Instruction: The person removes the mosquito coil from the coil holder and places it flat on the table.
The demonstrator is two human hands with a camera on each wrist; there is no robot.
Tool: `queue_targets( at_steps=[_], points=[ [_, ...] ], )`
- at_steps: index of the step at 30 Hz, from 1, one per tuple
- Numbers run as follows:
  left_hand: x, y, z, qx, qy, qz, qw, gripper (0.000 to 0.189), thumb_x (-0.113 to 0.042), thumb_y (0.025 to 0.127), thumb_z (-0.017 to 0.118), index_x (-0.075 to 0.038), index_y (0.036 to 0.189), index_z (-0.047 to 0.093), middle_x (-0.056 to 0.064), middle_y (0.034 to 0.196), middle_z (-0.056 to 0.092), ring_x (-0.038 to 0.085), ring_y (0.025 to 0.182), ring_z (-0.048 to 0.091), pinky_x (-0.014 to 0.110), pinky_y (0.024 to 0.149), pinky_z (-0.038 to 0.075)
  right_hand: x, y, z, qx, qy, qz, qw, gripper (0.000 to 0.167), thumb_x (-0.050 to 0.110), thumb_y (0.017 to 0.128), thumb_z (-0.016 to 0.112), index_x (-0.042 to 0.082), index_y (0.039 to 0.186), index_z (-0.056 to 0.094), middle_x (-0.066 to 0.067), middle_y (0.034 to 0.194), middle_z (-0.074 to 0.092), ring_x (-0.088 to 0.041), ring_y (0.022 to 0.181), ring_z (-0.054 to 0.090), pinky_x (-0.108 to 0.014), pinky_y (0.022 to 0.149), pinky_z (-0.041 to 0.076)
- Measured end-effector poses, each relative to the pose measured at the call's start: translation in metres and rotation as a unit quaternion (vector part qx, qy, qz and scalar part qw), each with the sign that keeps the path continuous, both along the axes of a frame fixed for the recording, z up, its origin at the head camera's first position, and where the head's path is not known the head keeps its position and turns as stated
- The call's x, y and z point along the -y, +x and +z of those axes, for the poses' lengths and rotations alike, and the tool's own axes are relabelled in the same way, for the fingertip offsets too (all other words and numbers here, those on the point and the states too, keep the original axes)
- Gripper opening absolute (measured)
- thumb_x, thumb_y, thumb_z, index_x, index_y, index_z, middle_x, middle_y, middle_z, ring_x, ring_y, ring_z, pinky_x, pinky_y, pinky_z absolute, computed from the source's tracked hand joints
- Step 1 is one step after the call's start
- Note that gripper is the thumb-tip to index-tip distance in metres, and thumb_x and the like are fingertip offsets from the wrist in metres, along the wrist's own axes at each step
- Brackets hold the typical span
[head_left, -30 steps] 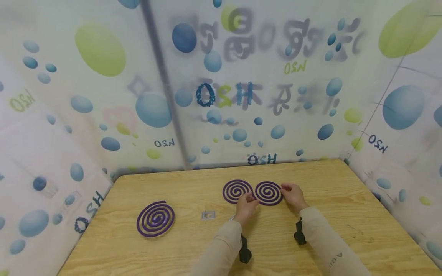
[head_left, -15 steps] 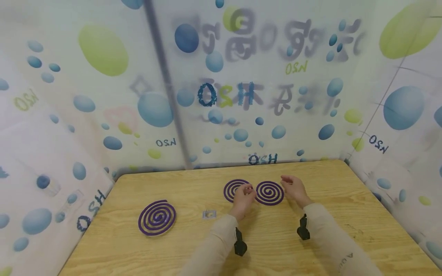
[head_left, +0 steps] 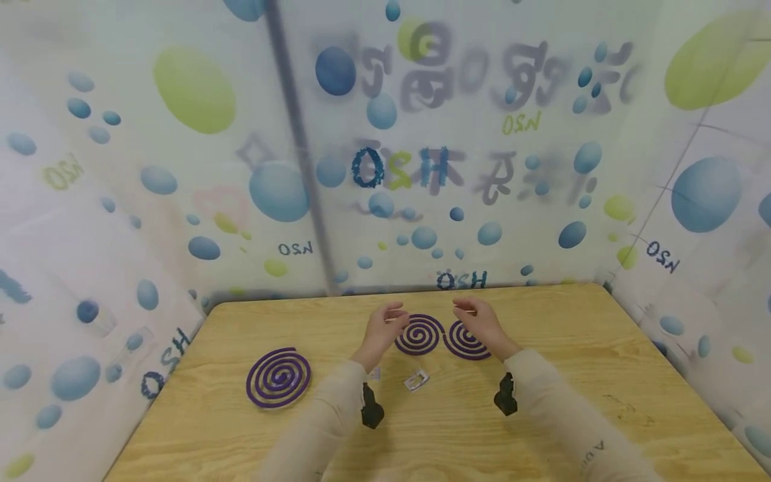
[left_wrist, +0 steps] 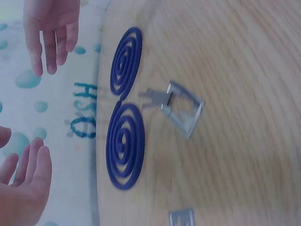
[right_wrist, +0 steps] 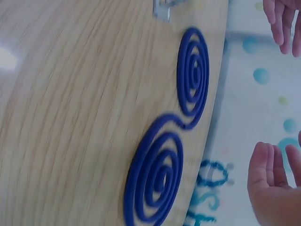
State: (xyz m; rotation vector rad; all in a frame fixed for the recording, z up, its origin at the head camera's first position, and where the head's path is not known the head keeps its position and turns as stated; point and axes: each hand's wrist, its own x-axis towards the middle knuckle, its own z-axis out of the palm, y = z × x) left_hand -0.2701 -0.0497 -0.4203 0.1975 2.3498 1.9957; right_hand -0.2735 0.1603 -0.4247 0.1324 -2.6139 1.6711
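The person's left grip and right grip had let go of the right coil, whose edge the fingers of both had appeared to touch a second earlier. Both hung in the air, fingers loosely bent and apart from the thumbs, nothing between. The left had shifted outward beside the left coil; the right had come inward over its neighbour. Those two lay flat, their outer ends seeming to meet, so positioning them looked finished. Nearer the person, a metal stand, largely hidden earlier, had come into view. Well to the left, a third coil remained on the tabletop.
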Motion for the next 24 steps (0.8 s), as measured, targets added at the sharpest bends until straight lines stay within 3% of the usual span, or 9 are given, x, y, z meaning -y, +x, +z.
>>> queue_targets(
  at_steps=[7, 16, 24],
  points=[
    [0.042, 0.003, 0.004, -0.02, -0.025, 0.009, 0.9994, 0.037, -0.009, 0.088, 0.054, 0.003, 0.121, 0.047, 0.021, 0.11, 0.056, 0.03, 0.094, 0.057, 0.036, 0.079, 0.049, 0.047, 0.001, -0.001, 0.028, -0.032, 0.043, 0.9981, 0.033, 0.015, 0.091, 0.05, 0.001, 0.121, 0.05, -0.014, 0.112, 0.053, -0.027, 0.098, 0.052, -0.039, 0.079, 0.047],
    [0.099, 0.012, -0.002, -0.018, -0.061, 0.052, 0.9966, 0.035, -0.007, 0.088, 0.054, 0.001, 0.121, 0.048, 0.021, 0.11, 0.056, 0.03, 0.094, 0.057, 0.038, 0.079, 0.048, 0.098, 0.001, -0.001, -0.027, -0.032, 0.08, 0.9959, 0.027, 0.011, 0.089, 0.052, -0.002, 0.112, 0.056, -0.012, 0.1, 0.059, -0.027, 0.086, 0.056, -0.031, 0.066, 0.05],
    [0.151, 0.019, 0.0, -0.015, -0.089, 0.096, 0.9913, 0.037, -0.012, 0.09, 0.051, -0.001, 0.125, 0.043, 0.022, 0.116, 0.052, 0.032, 0.101, 0.052, 0.039, 0.084, 0.045, 0.135, -0.003, -0.006, -0.021, -0.047, 0.118, 0.9917, 0.027, 0.011, 0.089, 0.051, -0.003, 0.113, 0.054, -0.013, 0.098, 0.058, -0.024, 0.085, 0.056, -0.03, 0.067, 0.051]
  ],
)
